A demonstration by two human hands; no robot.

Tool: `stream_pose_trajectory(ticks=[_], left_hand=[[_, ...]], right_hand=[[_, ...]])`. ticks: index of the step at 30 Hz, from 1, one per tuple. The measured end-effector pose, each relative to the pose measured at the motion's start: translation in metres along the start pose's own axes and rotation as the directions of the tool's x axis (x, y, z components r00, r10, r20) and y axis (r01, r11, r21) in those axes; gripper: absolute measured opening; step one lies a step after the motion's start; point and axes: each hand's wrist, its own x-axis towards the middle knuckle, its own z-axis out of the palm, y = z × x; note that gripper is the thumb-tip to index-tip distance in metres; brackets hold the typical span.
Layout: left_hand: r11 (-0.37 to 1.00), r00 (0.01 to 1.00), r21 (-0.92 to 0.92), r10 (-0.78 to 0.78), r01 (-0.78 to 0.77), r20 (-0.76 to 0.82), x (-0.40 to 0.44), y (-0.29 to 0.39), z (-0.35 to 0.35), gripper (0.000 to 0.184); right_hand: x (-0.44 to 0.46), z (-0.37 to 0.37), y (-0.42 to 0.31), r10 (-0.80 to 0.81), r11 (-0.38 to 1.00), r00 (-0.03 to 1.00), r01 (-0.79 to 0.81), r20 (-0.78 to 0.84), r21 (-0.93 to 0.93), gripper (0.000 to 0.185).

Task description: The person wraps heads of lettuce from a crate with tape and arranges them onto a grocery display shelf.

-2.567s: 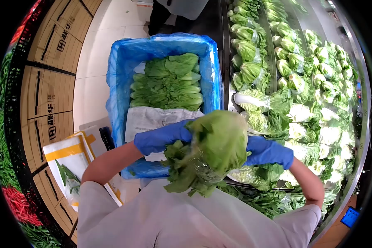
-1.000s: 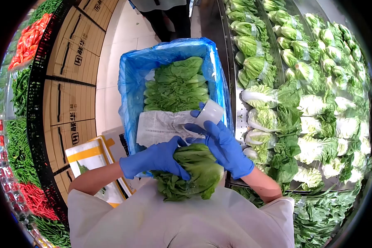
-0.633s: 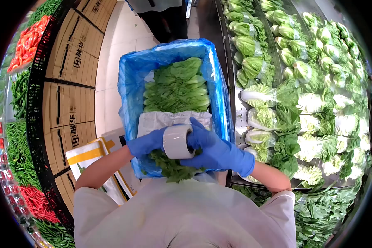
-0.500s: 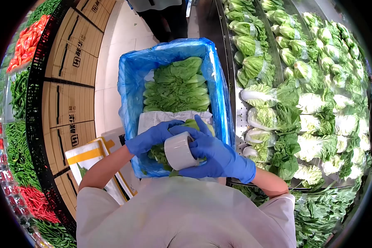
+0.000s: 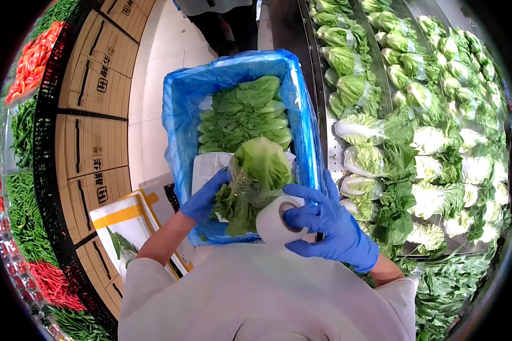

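My left hand (image 5: 207, 196), in a blue glove, grips the left side of a leafy green lettuce (image 5: 260, 165), its fingers partly hidden behind the leaves. A clear film band wraps the lettuce's middle. In my gloved right hand (image 5: 330, 224) is a white tape roll (image 5: 276, 221), with fingers in its core, close to the lettuce's lower right. Both are above the near part of a crate lined with blue plastic (image 5: 176, 108). Inside the crate lie rows of green lettuce (image 5: 242, 122) and a sheet of printed paper (image 5: 207, 167).
A sloped shelf at right holds wrapped lettuces (image 5: 352, 91) and cabbages (image 5: 361, 159). White foam boxes with yellow tape (image 5: 119, 213) stand left of the crate. Brown cartons (image 5: 91, 142) and a rack of peppers (image 5: 37, 62) line the left. A person (image 5: 227, 25) stands beyond the crate.
The lettuce has risen into full view between my hands. My right hand has moved right and down with the tape roll, while my left hand stays at the lettuce's left side.
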Motion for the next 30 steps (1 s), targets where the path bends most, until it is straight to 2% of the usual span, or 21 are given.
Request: stream_pose_trajectory(ticks=[1, 2, 4, 5, 7, 8, 10, 14, 15, 16, 17, 19, 20, 22, 23, 24, 25, 26, 27, 28, 30], left_hand=[[0.993, 1.000, -0.117, -0.012, 0.014, 0.014, 0.001, -0.003, -0.005, 0.046], [0.993, 1.000, -0.116, -0.011, 0.013, 0.014, 0.000, -0.006, -0.009, 0.046], [0.998, 0.997, -0.029, 0.047, -0.048, -0.064, -0.004, -0.006, -0.010, 0.049], [0.999, 0.997, -0.026, 0.044, -0.045, -0.060, -0.002, -0.011, -0.017, 0.049], [0.967, 0.969, -0.192, 0.199, -0.169, 0.149, 0.006, -0.022, -0.040, 0.048], [0.968, 0.969, -0.190, 0.195, -0.165, 0.151, 0.007, -0.022, -0.048, 0.048], [0.995, 0.989, -0.080, 0.075, -0.065, 0.126, 0.007, -0.016, -0.053, 0.049], [0.995, 0.985, 0.071, 0.056, -0.069, 0.164, 0.002, 0.000, -0.032, 0.046], [1.000, 0.986, -0.021, -0.006, 0.009, 0.164, 0.002, 0.001, -0.034, 0.057], [1.000, 0.986, -0.022, -0.006, 0.010, 0.166, 0.001, 0.006, -0.025, 0.057], [0.963, 0.973, 0.250, 0.040, -0.098, 0.228, -0.002, 0.012, -0.014, 0.067], [0.834, 0.974, 0.547, -0.058, -0.074, 0.220, 0.002, 0.020, 0.003, 0.093], [0.834, 0.974, 0.546, -0.059, -0.072, 0.218, 0.003, 0.026, 0.013, 0.093], [0.753, 0.869, 0.645, -0.229, -0.128, 0.439, 0.002, 0.034, 0.035, 0.087], [0.653, 0.874, 0.720, -0.183, -0.234, 0.451, 0.005, 0.031, 0.044, 0.087], [0.656, 0.874, 0.718, -0.183, -0.234, 0.451, 0.005, 0.031, 0.052, 0.087], [0.500, 0.902, 0.848, -0.266, -0.173, 0.341, 0.003, 0.032, 0.061, 0.087], [0.323, 0.921, 0.941, -0.326, -0.103, 0.213, 0.001, 0.034, 0.070, 0.088], [0.236, 0.942, 0.960, -0.261, -0.151, 0.212, -0.002, 0.033, 0.076, 0.084], [0.237, 0.943, 0.960, -0.259, -0.148, 0.209, -0.002, 0.031, 0.077, 0.084], [0.214, 0.971, 0.974, -0.207, -0.075, 0.121, 0.000, 0.026, 0.076, 0.086]], right_hand=[[-0.001, 0.002, 0.005, 0.046, 0.994, 0.999, -0.044, -0.015, 0.097, 0.032], [-0.003, 0.004, 0.007, 0.045, 0.994, 0.999, -0.043, -0.016, 0.096, 0.032], [-0.006, 0.008, 0.011, 0.139, 0.947, 0.990, -0.122, -0.034, 0.298, 0.042], [-0.007, 0.012, 0.014, 0.143, 0.947, 0.989, -0.125, -0.038, 0.297, 0.042], [-0.006, 0.018, 0.021, 0.364, 0.866, 0.914, -0.402, 0.177, 0.297, 0.052], [-0.004, 0.010, 0.018, 0.367, 0.865, 0.914, -0.404, 0.174, 0.299, 0.052], [0.002, -0.014, 0.009, 0.309, 0.898, 0.865, -0.402, 0.396, 0.177, 0.056], [-0.008, -0.013, 0.027, 0.249, 0.938, 0.883, -0.322, 0.399, 0.126, 0.055], [-0.008, -0.009, 0.035, 0.289, 0.935, 0.810, -0.354, 0.510, 0.033, 0.055], [-0.009, -0.004, 0.044, 0.333, 0.926, 0.720, -0.373, 0.609, -0.065, 0.055], [-0.010, 0.002, 0.052, 0.334, 0.926, 0.718, -0.373, 0.610, -0.068, 0.055], [-0.011, 0.016, 0.068, 0.268, 0.953, 0.695, -0.293, 0.667, -0.079, 0.052], [-0.014, 0.023, 0.076, 0.267, 0.953, 0.694, -0.293, 0.669, -0.076, 0.052], [-0.023, 0.033, 0.093, 0.077, 0.917, 0.886, -0.243, 0.458, 0.316, 0.047], [-0.021, 0.033, 0.102, -0.056, 0.909, 0.932, -0.101, 0.359, 0.404, 0.046], [-0.010, 0.032, 0.105, -0.055, 0.909, 0.931, -0.103, 0.362, 0.404, 0.046], [0.005, 0.032, 0.105, 0.189, 0.901, 0.824, -0.362, 0.534, 0.241, 0.045], [0.013, 0.033, 0.105, 0.418, 0.819, 0.639, -0.572, 0.646, 0.036, 0.046], [0.008, 0.038, 0.104, 0.292, 0.407, 0.776, -0.630, 0.560, 0.661, 0.042], [0.009, 0.037, 0.106, 0.288, 0.407, 0.776, -0.630, 0.562, 0.662, 0.042], [0.015, 0.027, 0.097, 0.386, 0.283, 0.778, -0.611, 0.495, 0.739, 0.057]])
